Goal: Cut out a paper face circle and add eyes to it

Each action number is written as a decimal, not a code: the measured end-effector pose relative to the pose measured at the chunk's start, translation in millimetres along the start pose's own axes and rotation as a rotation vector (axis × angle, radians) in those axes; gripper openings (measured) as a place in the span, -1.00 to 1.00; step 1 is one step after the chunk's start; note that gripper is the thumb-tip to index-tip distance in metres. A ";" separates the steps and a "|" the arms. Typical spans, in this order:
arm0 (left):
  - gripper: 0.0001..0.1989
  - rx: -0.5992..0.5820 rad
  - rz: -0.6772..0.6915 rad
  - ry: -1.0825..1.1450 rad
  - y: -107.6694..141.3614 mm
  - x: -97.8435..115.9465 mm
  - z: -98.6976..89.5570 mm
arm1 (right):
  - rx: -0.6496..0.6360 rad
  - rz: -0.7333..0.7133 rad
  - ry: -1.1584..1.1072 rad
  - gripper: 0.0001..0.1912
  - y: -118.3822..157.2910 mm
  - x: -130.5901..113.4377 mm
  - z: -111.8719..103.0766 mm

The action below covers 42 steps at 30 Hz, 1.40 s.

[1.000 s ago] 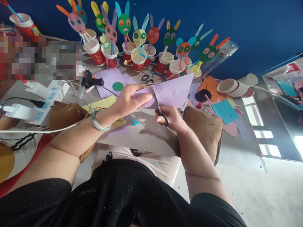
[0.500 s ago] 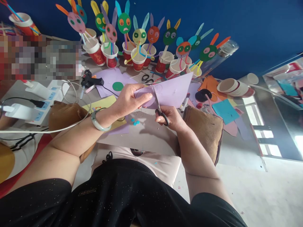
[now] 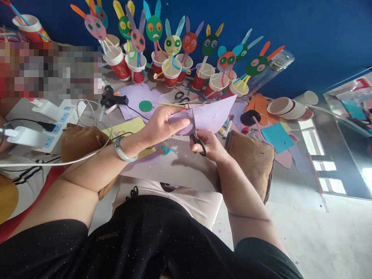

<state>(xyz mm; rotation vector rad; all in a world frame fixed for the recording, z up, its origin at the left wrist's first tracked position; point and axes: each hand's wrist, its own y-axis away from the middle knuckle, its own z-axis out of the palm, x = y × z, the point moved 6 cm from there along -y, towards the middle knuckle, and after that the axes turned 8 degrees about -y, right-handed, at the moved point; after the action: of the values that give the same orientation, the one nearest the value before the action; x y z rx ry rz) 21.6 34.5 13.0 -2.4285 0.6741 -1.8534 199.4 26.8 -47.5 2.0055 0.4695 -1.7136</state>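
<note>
My left hand (image 3: pixel 164 126) pinches the left end of a sheet of purple paper (image 3: pixel 217 114), thumb on top and fingers mostly hidden beneath. Pencil-like outlines show faintly on the sheet. In my right hand (image 3: pixel 209 145) is a pair of scissors (image 3: pixel 200 142) with black handles, its blades pointing away from me across the paper near my left thumb. Small blue scraps (image 3: pixel 166 150) lie on the table below. A green paper circle (image 3: pixel 145 106) rests on more purple paper behind my left hand.
Paper cups (image 3: pixel 171 73) with colourful paper rabbit heads line the back. A black glue gun (image 3: pixel 112 97) and a white power strip (image 3: pixel 55 128) with cords are at left. Stacked cups (image 3: pixel 280 106) and orange paper (image 3: pixel 258 104) lie right. Brown cushions (image 3: pixel 250 162) flank the table edge.
The purple sheet has tilted and dropped slightly at its right side. My left hand has moved a little to the right, its thumb now closer to the scissor blades.
</note>
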 end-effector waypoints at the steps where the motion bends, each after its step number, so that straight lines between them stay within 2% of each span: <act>1: -0.69 0.001 0.008 0.000 0.1 0.2 -0.1 | -0.002 -0.004 0.004 -0.19 0.2 -0.1 0.0; 10: -0.70 0.005 0.077 -0.005 0.2 1.7 -0.9 | -0.011 -0.026 0.003 -0.21 2.0 -4.6 1.2; 21: -0.82 -0.001 0.015 0.028 -0.7 -3.2 -0.2 | 0.013 -0.016 -0.021 -0.20 1.9 -5.6 0.7; 31: -0.71 0.011 0.024 -0.018 -1.2 -0.7 -3.3 | 0.015 -0.003 -0.023 -0.19 1.8 -6.6 1.3; 42: -0.77 0.008 -0.017 0.012 -2.0 -3.5 -2.9 | 0.005 -0.034 -0.044 -0.24 1.1 -9.4 1.8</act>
<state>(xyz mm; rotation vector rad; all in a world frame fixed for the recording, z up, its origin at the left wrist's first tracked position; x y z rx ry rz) 18.9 38.2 11.2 -2.4271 0.6474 -1.8750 196.9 25.2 -38.3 1.9693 0.4869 -1.7773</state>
